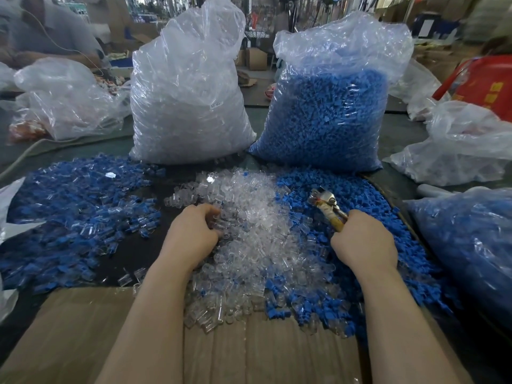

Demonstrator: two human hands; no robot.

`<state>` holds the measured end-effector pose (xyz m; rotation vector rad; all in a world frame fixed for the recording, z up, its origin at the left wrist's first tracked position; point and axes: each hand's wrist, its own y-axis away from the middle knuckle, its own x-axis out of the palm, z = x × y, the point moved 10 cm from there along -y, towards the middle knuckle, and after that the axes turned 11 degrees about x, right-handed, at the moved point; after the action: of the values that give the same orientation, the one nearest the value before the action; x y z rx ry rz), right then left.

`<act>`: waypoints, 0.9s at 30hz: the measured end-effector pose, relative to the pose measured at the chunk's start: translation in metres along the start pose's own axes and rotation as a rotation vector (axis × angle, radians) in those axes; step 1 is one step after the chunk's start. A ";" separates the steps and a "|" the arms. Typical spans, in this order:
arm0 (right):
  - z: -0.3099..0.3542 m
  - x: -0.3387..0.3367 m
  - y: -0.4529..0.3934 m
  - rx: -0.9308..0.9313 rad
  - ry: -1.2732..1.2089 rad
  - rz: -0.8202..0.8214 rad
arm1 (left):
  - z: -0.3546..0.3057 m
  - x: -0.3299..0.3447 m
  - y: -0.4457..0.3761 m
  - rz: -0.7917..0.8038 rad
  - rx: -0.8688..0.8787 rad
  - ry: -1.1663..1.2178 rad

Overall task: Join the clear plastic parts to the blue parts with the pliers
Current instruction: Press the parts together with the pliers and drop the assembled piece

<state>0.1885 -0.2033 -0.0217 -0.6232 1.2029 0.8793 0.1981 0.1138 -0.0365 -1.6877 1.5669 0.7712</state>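
Observation:
A heap of clear plastic parts (249, 223) lies in the middle of the table, with a heap of loose blue parts (368, 217) to its right. My left hand (194, 234) sits at the clear heap's left edge, fingers curled into the parts; whether it holds one is hidden. My right hand (363, 239) grips the handles of the pliers (324, 202), whose metal jaws point up-left over the blue heap. A pile of joined clear-and-blue pieces (80, 214) spreads over the left of the table.
Two tall bags stand behind the heaps: clear parts (188, 106) and blue parts (327, 117). Another bag of blue pieces (471, 245) lies at the right. Cardboard (249, 350) covers the near table. More plastic bags (69, 101) and a seated person (47, 29) are at the far left.

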 end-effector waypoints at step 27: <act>0.046 -0.004 0.020 -0.213 -0.991 0.330 | -0.067 0.011 0.007 -0.140 -0.013 1.011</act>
<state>0.1955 -0.1568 -0.0054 -0.0872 0.3069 1.3806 0.1900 0.0530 -0.0075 -2.3308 2.0093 -0.2321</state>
